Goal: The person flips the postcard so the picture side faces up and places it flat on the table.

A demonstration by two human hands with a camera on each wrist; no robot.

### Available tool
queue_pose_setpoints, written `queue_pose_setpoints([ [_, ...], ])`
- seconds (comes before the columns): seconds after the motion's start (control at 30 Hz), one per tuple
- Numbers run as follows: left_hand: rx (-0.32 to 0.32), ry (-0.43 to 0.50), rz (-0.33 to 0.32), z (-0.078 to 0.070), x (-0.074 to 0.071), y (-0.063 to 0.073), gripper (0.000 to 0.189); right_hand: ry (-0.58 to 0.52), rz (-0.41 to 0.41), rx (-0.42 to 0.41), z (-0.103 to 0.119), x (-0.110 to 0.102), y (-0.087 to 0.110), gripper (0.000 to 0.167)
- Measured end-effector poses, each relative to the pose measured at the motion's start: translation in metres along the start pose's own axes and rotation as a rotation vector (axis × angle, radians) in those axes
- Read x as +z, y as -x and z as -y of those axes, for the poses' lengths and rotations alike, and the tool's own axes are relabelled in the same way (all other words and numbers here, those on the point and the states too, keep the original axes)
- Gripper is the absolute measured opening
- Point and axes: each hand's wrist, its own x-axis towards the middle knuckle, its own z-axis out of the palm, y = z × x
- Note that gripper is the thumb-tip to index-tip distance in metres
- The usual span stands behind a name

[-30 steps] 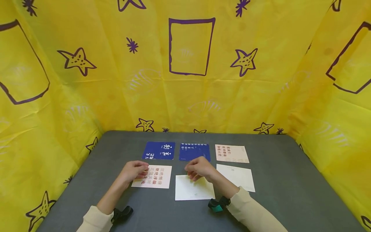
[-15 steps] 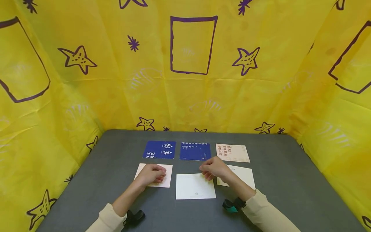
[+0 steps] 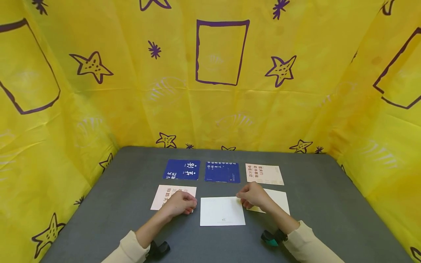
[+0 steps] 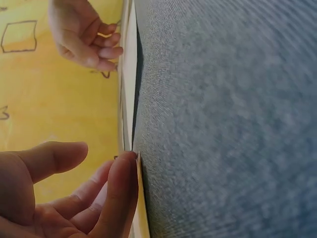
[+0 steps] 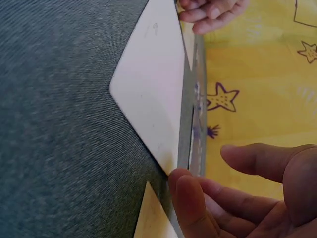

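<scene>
My left hand (image 3: 180,204) is over the right part of a pale pink card with red writing (image 3: 161,196), partly hiding it. Its fingers are loosely bent, the thumb stands apart, and in the left wrist view the fingertips (image 4: 122,173) are at that card's edge. A white card (image 3: 220,212) lies flat between the two hands. At its right edge is my right hand (image 3: 254,194), which also covers part of a second white card (image 3: 279,198). The right wrist view has the thumb (image 5: 252,161) away from the fingers; whether the fingertips touch the card cannot be told.
Behind lie two blue cards with white writing, a left one (image 3: 182,170) and a middle one (image 3: 222,171), and a cream card with red writing (image 3: 263,174). All rest on a dark grey table (image 3: 315,219). Yellow cloth (image 3: 131,109) with starfish drawings encloses it.
My left hand has moved right across the pink card to its right side. The right hand has slid right from above the middle white card to its right edge. The cards lie nearly unchanged.
</scene>
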Motion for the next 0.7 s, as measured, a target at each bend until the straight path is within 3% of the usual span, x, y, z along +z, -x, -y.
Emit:
queue_pose_setpoints([
  [0.37, 0.025, -0.059, -0.002, -0.006, 0.008, 0.003, 0.016, 0.099, -0.076, -0.009, -0.003, 0.002, 0.008, 0.012],
  [0.7, 0.027, 0.002, 0.023, -0.007, 0.015, 0.005, 0.018, -0.024, -0.085, 0.000, -0.006, 0.004, 0.009, 0.010],
])
